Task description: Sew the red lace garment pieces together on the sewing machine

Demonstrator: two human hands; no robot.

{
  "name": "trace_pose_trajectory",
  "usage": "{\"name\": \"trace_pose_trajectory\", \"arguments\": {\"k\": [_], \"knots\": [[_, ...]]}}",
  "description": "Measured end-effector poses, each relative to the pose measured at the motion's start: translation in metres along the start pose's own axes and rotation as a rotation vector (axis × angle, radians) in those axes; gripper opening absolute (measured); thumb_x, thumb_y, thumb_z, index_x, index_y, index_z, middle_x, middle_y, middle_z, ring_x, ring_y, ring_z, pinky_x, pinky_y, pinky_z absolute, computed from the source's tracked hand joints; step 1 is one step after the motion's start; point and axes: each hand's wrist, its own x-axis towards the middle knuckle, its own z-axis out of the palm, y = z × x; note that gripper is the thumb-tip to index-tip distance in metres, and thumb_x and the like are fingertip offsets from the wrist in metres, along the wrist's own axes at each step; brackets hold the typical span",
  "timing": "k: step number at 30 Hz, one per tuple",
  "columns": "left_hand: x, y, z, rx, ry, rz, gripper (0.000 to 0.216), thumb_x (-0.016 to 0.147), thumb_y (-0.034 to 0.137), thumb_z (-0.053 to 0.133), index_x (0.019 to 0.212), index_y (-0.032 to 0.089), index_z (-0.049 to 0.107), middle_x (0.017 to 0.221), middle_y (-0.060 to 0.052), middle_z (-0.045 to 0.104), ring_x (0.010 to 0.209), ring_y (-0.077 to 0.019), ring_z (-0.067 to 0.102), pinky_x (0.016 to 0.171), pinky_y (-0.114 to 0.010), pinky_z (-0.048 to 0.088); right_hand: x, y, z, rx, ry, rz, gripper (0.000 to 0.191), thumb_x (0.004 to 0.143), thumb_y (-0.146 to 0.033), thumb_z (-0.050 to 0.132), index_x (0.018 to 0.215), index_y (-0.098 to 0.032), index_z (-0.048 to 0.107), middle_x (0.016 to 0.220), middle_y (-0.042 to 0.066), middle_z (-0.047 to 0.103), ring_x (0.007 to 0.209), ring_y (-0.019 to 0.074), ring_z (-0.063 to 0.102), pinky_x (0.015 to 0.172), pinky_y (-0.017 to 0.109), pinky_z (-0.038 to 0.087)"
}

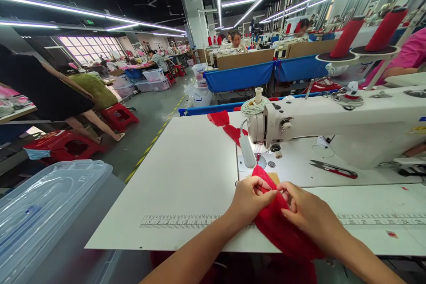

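A piece of red fabric (278, 226) lies on the white sewing table (186, 173) in front of the sewing machine (336, 124); its far tip reaches the needle area. My left hand (249, 197) pinches the fabric's upper left edge with closed fingers. My right hand (308, 215) rests on the fabric from the right, thumb and fingers pinched on the same fold, close to the left hand. More red fabric (229, 126) trails behind the machine head.
Red-handled thread snips (333, 168) lie on the machine bed. Two red thread cones (366, 31) stand behind the machine. A clear plastic bin lid (46, 208) sits at my left. People sit on red stools (118, 115) across the aisle; other workers sit at distant machines.
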Motion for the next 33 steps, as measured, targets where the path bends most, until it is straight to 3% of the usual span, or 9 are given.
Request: {"name": "trace_pose_trajectory", "arguments": {"k": [3,6,9,11,13,17,21,26,33], "knots": [[-0.001,-0.001,-0.003,0.059,-0.01,0.054,0.018,0.068,0.021,0.067,0.066,0.018,0.049,0.06,0.005,0.047,0.056,-0.0098,0.041,0.052,-0.022,0.032,-0.003,-0.007,0.003,-0.128,-0.031,-0.014,0.055,0.072,-0.024,0.052,0.127,-0.018,0.048,0.063,-0.001,0.061,0.058,0.0205,0.059,0.049,0.026,0.034],[-0.002,-0.002,-0.006,0.06,-0.072,0.116,0.002,0.077,0.017,0.055,0.077,0.018,0.055,0.069,0.003,0.053,0.062,-0.012,0.045,0.057,-0.024,0.036,-0.001,0.0,0.0,-0.178,0.016,-0.024,0.034,0.084,-0.03,0.04,0.113,-0.023,0.056,0.074,0.002,0.068,0.064,0.022,0.064,0.052,0.028,0.038],[-0.002,-0.002,-0.009,0.079,-0.088,0.165,0.017,0.082,0.011,0.044,0.09,0.019,0.058,0.077,0.0,0.057,0.071,-0.0147,0.051,0.064,-0.026,0.039,0.003,0.013,-0.008,-0.292,0.169,0.071,0.034,0.089,-0.03,0.026,0.094,-0.025,0.059,0.084,0.003,0.072,0.069,0.0248,0.066,0.053,0.032,0.041],[-0.002,-0.004,-0.008,0.116,-0.073,0.181,0.023,0.082,0.007,0.041,0.095,0.019,0.055,0.074,0.002,0.053,0.068,-0.0144,0.049,0.065,-0.026,0.038,0.005,0.019,-0.011,-0.307,0.286,0.121,0.035,0.086,-0.028,0.027,0.103,-0.025,0.057,0.098,0.004,0.071,0.07,0.0238,0.067,0.052,0.032,0.042],[-0.002,-0.005,-0.008,0.125,-0.068,0.177,0.028,0.082,0.004,0.039,0.101,0.02,0.05,0.067,0.005,0.045,0.061,-0.0132,0.042,0.061,-0.026,0.035,0.005,0.02,-0.011,-0.245,0.341,0.066,0.037,0.085,-0.027,0.029,0.112,-0.024,0.054,0.111,0.005,0.068,0.073,0.0201,0.067,0.053,0.03,0.046],[-0.002,-0.007,-0.007,0.091,-0.108,0.165,0.035,0.079,-0.001,0.036,0.105,0.021,0.044,0.064,0.007,0.04,0.057,-0.0125,0.037,0.056,-0.025,0.031,0.006,0.012,-0.002,-0.265,0.29,-0.11,0.032,0.089,-0.038,0.038,0.113,-0.026,0.055,0.107,0.003,0.068,0.069,0.0176,0.067,0.046,0.026,0.041],[-0.003,-0.007,-0.007,0.145,-0.057,0.167,0.034,0.074,-0.005,0.036,0.095,0.021,0.04,0.067,0.007,0.041,0.06,-0.012,0.037,0.059,-0.025,0.031,0.017,0.001,0.005,-0.341,0.319,-0.183,0.025,0.091,-0.03,0.038,0.105,-0.024,0.058,0.098,0.004,0.067,0.07,0.0183,0.066,0.044,0.025,0.035],[-0.002,-0.005,-0.006,0.129,-0.001,0.145,0.035,0.072,-0.006,0.035,0.093,0.023,0.034,0.064,0.008,0.037,0.059,-0.0116,0.037,0.058,-0.024,0.032,0.035,-0.013,0.0,-0.263,0.166,-0.109,0.02,0.089,-0.02,0.038,0.092,-0.022,0.057,0.086,0.003,0.069,0.072,0.0193,0.066,0.052,0.026,0.035],[-0.002,-0.005,-0.006,-0.016,-0.031,0.076,0.032,0.072,0.0,0.038,0.091,0.024,0.029,0.062,0.009,0.044,0.051,-0.0111,0.046,0.05,-0.022,0.039,0.035,-0.008,-0.003,-0.164,0.112,-0.106,0.025,0.087,-0.025,0.042,0.109,-0.023,0.053,0.083,0.002,0.069,0.064,0.018,0.063,0.051,0.025,0.034]]}}
